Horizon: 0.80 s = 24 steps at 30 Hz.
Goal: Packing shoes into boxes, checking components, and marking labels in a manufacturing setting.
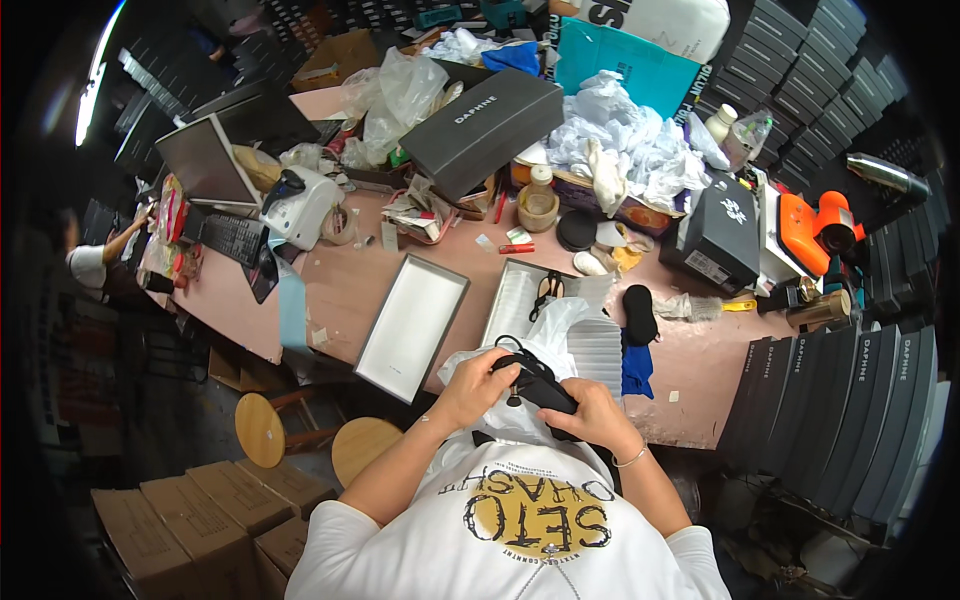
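Close to my body I hold a black strappy sandal [541, 387] between both hands. My left hand [474, 390] is closed on its strap end, near a short dark heel. My right hand [598, 413] grips the other end, thumb on top. Beyond it lies an open shoe box [497, 312] lined with white corrugated paper [597, 352]. A second black sandal [548, 290] rests inside that box, partly covered by crumpled white tissue paper [560, 322]. To the left, a grey-edged box lid [412, 328] lies with its white inside up.
A brush with a yellow handle [738, 306], a black oval pad [640, 314] and a blue cloth [637, 369] lie right of the box. A closed black shoe box [484, 130] and crumpled paper [630, 140] crowd the back. Stacked boxes [830, 415] flank the right; stools [262, 430] stand left.
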Available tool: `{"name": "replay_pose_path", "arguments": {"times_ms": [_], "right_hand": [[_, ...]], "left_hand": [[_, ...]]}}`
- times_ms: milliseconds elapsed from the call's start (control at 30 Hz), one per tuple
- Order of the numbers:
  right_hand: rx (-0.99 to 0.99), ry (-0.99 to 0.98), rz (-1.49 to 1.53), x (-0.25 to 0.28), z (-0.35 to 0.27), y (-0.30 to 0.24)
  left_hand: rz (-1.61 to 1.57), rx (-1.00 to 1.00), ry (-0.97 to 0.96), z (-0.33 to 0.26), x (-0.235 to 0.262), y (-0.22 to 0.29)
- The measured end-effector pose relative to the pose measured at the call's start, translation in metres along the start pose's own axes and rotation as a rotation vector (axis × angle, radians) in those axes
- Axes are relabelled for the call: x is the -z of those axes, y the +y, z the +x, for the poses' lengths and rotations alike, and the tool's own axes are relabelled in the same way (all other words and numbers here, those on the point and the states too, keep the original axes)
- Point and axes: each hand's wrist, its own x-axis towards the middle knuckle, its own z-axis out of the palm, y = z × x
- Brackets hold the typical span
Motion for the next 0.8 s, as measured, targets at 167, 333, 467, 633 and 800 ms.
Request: {"name": "replay_pose_path", "arguments": {"times_ms": [167, 333, 467, 633, 800], "right_hand": [[0.075, 0.059, -0.030, -0.007, 0.003, 0.004], [0.135, 0.223, -0.047, -0.024, 0.019, -0.006], [-0.016, 0.318, 0.429, -0.037, 0.031, -0.013], [0.067, -0.007, 0.030, -0.021, 0.036, -0.015], [0.011, 0.244, 0.280, 0.024, 0.030, 0.030]], "left_hand": [[0.033, -0.033, 0.129, 0.006, -0.007, -0.004], [-0.179, -0.009, 0.388, 0.020, 0.000, 0.005], [-0.196, -0.258, 0.319, 0.027, 0.003, -0.016], [-0.224, -0.257, 0.353, 0.041, -0.027, -0.025], [-0.619, -0.091, 0.330, 0.055, -0.023, -0.012]]}}
